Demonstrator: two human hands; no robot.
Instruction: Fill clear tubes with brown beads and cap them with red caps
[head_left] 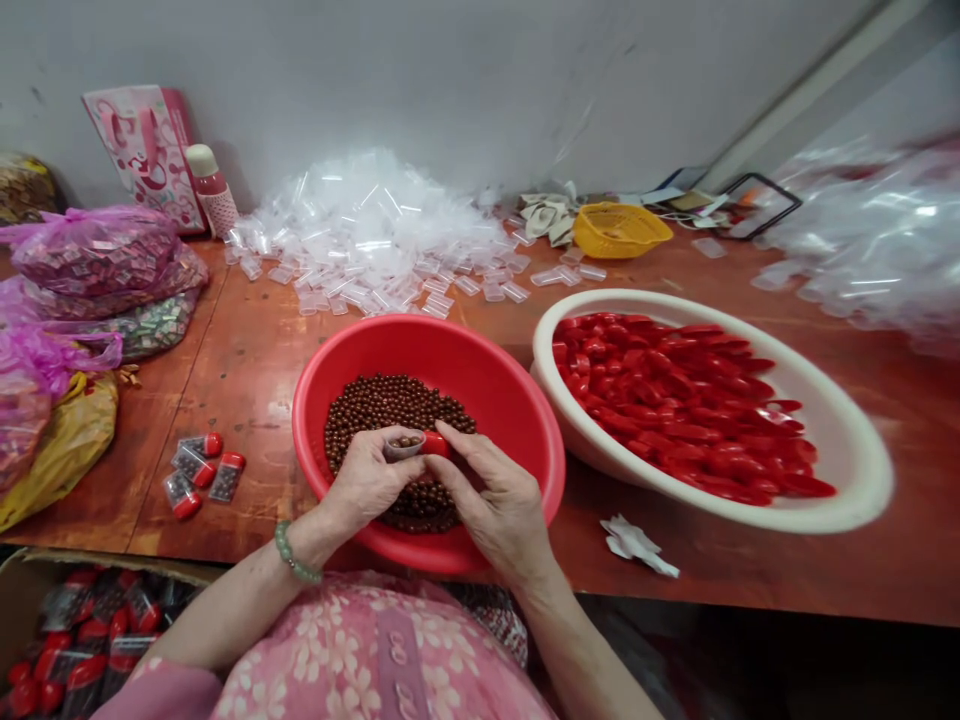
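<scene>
Over a red bowl (pixel 517 400) of brown beads (pixel 390 395), my two hands meet at one small container. My left hand (pixel 361 478) grips a clear plastic tube (pixel 403 447) with some brown beads inside. Thumb and fingers of my right hand (pixel 499 495) pinch a red cap (pixel 435 445) at the tube's right end. Whether the cap is fully seated I cannot tell. To the right, a white basin (pixel 862 470) holds a heap of red caps (pixel 667 410). Several filled, capped tubes (pixel 196 470) lie on the table at left.
A pile of clear empty tubes (pixel 375 240) lies against the wall; more clear plastic (pixel 885 235) is at far right. Filled bags (pixel 97 265) stand at left. A cardboard box (pixel 22 570) of capped tubes sits lower left. A yellow basket (pixel 622 230) and crumpled tissue (pixel 637 545) are on the table (pixel 247 400).
</scene>
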